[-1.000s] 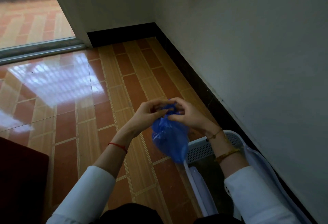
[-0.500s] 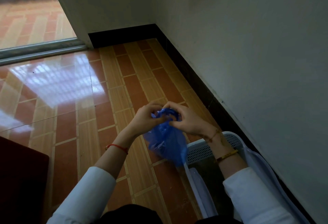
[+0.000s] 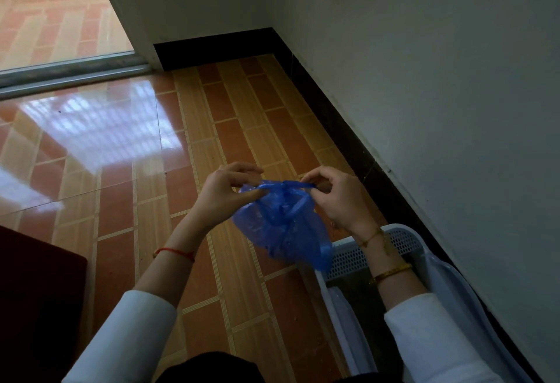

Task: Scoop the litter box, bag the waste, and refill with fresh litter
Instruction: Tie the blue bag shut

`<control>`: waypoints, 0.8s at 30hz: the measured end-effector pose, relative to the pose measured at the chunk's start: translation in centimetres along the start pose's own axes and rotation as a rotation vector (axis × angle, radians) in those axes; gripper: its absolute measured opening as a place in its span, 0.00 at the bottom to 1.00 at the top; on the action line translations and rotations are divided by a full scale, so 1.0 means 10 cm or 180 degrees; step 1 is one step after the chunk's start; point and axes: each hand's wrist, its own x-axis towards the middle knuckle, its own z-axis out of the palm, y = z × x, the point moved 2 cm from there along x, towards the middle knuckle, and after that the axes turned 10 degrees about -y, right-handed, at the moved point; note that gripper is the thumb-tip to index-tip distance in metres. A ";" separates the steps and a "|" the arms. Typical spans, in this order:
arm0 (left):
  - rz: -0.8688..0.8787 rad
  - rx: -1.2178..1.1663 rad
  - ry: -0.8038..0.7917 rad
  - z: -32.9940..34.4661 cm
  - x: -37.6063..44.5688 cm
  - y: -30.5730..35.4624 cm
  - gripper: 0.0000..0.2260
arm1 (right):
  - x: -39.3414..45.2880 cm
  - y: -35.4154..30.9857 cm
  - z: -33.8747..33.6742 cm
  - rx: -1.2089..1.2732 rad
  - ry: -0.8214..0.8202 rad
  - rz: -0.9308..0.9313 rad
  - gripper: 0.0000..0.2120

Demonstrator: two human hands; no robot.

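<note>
Left hand fingers pinch one handle of the blue bag, right hand fingers pinch the other, strands taut across a knot. We hold the one bag in the air above the floor, just left of the one white litter box along the right wall. No readable writing.

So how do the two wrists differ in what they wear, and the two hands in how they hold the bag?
The left wrist wears one thin red string; the right wrist wears two golden bands. The left hand pinches a bag handle with its other fingers spread above; the right hand pinches the opposite handle with fingers curled. Both pull the blue bag in the air, knot between them.
</note>
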 end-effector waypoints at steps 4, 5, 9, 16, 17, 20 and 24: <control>0.0193 -0.0342 -0.0088 0.00 -0.01 0.02 0.13 | 0.10 0.04 0.05 0.0004 0.0015 0.0059 0.07; 0.0173 -0.0384 -0.0075 -0.01 0.00 0.02 0.12 | 0.13 0.05 0.05 0.0010 -0.0007 0.0087 0.07; -0.0033 -0.0444 0.0063 -0.15 0.02 0.08 0.10 | 0.21 -0.09 -0.03 0.0169 -0.0138 0.0214 0.07; -0.0377 -0.0505 0.0354 -0.85 -0.15 0.87 0.11 | 0.26 -1.04 -0.60 0.0421 -0.0396 0.0444 0.05; -0.0445 -0.0557 0.0402 -1.00 -0.19 1.03 0.11 | 0.26 -1.24 -0.72 0.0446 -0.0433 0.0449 0.05; -0.0572 -0.0700 0.0515 -1.50 -0.35 1.61 0.09 | 0.25 -1.93 -1.12 0.0428 -0.0541 0.0445 0.06; -0.0538 -0.0595 0.0645 -2.25 -0.60 2.60 0.03 | 0.15 -2.97 -1.73 0.0425 -0.0667 0.0398 0.08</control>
